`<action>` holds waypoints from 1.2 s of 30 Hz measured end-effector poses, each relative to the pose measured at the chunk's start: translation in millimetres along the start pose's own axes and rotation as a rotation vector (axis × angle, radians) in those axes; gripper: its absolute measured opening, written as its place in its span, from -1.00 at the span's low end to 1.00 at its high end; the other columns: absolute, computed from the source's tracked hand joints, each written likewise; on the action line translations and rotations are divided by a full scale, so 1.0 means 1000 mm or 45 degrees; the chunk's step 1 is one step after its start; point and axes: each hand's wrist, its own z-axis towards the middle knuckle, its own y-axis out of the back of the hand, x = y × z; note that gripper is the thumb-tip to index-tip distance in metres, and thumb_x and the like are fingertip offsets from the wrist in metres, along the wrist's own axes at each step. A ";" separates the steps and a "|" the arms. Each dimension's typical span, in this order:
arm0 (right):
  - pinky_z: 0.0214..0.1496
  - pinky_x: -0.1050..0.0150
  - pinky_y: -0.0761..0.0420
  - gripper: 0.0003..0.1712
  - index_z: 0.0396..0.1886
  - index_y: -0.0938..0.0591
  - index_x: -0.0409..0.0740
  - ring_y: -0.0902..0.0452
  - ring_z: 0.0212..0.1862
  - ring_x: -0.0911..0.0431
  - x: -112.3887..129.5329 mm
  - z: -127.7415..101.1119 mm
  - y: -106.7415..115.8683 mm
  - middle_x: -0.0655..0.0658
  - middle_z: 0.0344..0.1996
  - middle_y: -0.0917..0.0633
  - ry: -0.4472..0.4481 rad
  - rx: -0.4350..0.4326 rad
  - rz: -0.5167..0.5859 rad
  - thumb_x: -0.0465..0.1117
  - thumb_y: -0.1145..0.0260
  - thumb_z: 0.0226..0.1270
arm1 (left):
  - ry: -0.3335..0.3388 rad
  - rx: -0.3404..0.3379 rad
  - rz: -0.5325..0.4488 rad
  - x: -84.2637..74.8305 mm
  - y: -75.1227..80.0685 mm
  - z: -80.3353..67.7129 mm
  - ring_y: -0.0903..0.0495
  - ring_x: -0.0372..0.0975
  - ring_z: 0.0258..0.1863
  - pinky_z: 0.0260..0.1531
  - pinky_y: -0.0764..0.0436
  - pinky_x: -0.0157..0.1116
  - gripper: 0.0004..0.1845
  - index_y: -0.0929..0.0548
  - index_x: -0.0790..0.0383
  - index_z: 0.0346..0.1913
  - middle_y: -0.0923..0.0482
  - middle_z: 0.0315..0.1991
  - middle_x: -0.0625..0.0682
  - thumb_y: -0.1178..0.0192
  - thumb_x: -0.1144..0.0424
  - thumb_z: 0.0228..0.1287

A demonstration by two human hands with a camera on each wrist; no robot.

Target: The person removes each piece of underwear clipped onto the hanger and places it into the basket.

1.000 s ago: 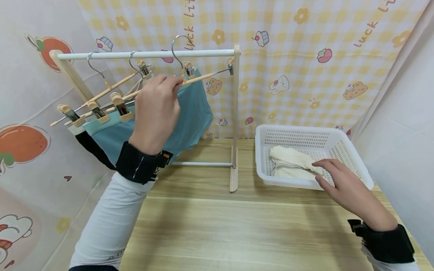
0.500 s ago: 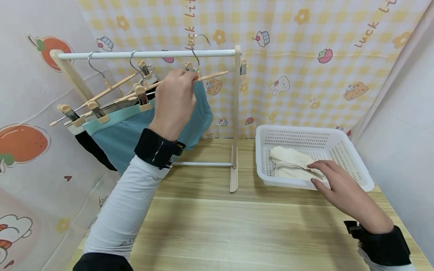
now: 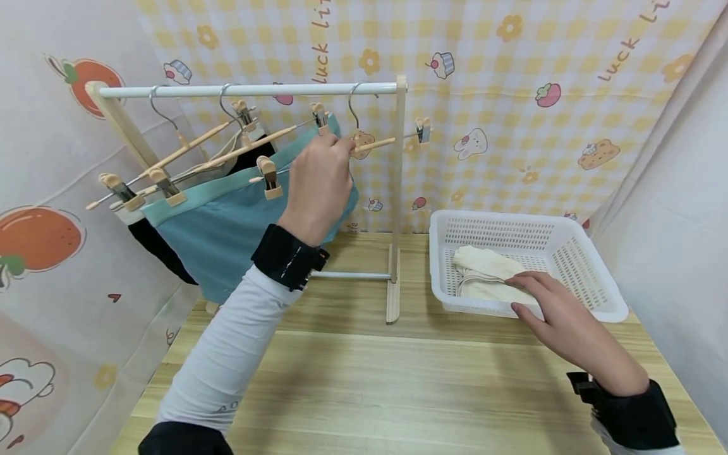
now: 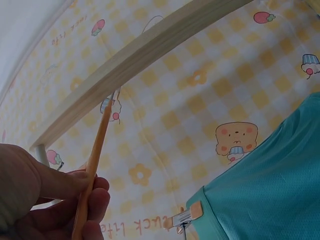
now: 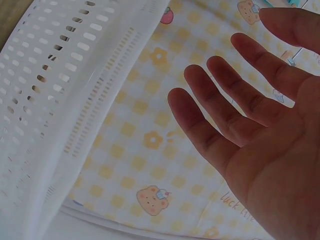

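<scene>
So the whole setup sits on a light wooden table (image 3: 398,385) with a plank-style grain. Toward the back there's a small wooden drying rack (image 3: 394,202) standing on it, you can see its flat foot planted on the tabletop and a thin white crossbar low down near the surface. Just to the right of that foot is a white perforated plastic basket (image 3: 591,278), sitting flat near the table's right edge, with a folded cream cloth (image 3: 483,268) inside. The rack and basket are near each other but not touching
</scene>
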 end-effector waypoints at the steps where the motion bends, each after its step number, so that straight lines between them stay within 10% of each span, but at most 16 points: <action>1: 0.09 -0.15 -0.59 -0.52 0.27 -0.65 -0.19 -0.62 0.21 -0.20 0.000 0.000 -0.001 -0.23 0.19 -0.68 0.003 -0.004 0.001 -0.37 -0.50 0.38 | -0.001 -0.002 -0.003 0.000 -0.001 -0.001 -0.74 0.10 -0.10 -0.21 -0.77 -0.03 -0.73 -0.79 0.40 0.14 -0.77 -0.07 0.29 -0.12 0.49 0.61; 19: 0.00 -0.10 -0.66 -0.52 0.28 -0.64 -0.14 -0.63 0.20 -0.13 0.009 -0.003 -0.008 -0.20 0.21 -0.68 0.021 -0.013 -0.005 -0.36 -0.50 0.40 | -0.015 -0.018 -0.008 -0.011 0.008 -0.010 -0.71 0.13 0.00 0.02 -0.70 0.04 -0.69 -0.79 0.39 0.12 -0.78 0.01 0.27 -0.16 0.23 0.68; 27: -0.02 -0.10 -0.66 -0.51 0.27 -0.65 -0.15 -0.63 0.19 -0.14 0.009 -0.003 -0.008 -0.20 0.21 -0.67 0.023 -0.018 -0.008 -0.37 -0.51 0.38 | -0.026 -0.108 -0.007 -0.008 0.032 -0.010 -0.70 0.17 0.11 0.16 -0.67 0.07 -0.67 -0.78 0.41 0.14 -0.76 0.07 0.30 -0.14 0.21 0.69; 36: 0.00 -0.12 -0.67 -0.51 0.29 -0.65 -0.15 -0.63 0.20 -0.16 0.008 -0.004 -0.008 -0.21 0.22 -0.67 0.026 -0.001 -0.002 -0.37 -0.50 0.40 | 0.161 -0.168 -0.018 0.020 0.069 -0.002 -0.66 0.19 0.22 0.26 -0.60 0.15 -0.67 -0.77 0.33 0.21 -0.75 0.16 0.31 -0.15 0.21 0.68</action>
